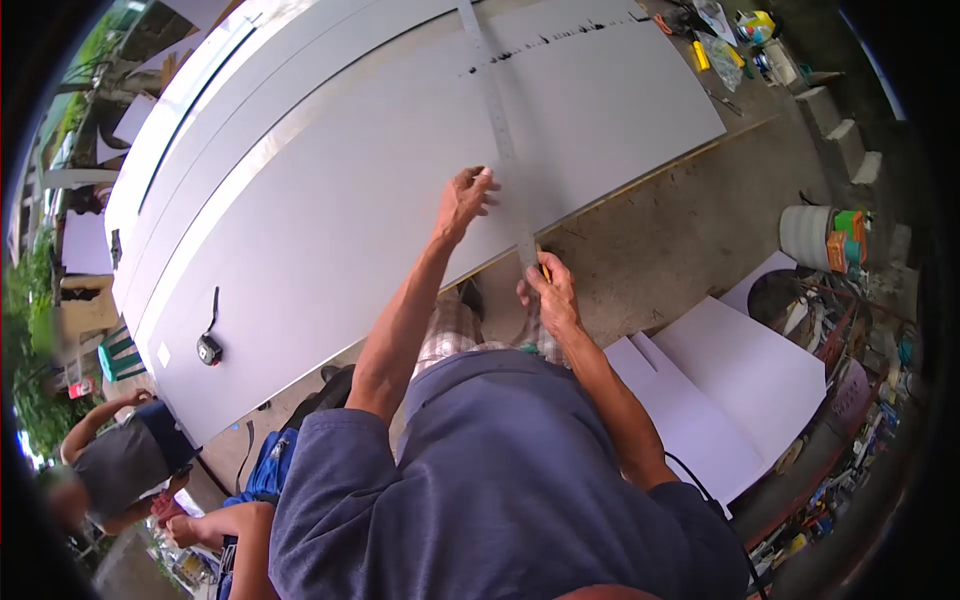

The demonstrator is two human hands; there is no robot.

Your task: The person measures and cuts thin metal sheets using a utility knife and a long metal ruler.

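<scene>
A long metal ruler (500, 130) lies across the large pale grey board (330, 190), its near end reaching past the board's front edge. My right hand (553, 290) is closed at that near end, with a thin yellow stick, perhaps a pencil, between its fingers. Just left of the ruler, my left hand (468, 203) is over the board, fingers apart and slightly blurred, with nothing clearly in it. Dark marks (545, 40) run in a row across the far part of the board. A black tape measure (209, 349) rests on the board's left part.
Yellow-handled tools (701, 56) and plastic bags sit beyond the board's right end. White sheets (735, 365) lean at the right, near a bucket (806, 236) and cluttered shelves. Other people (130, 455) are at the lower left, beside a blue bag (268, 462).
</scene>
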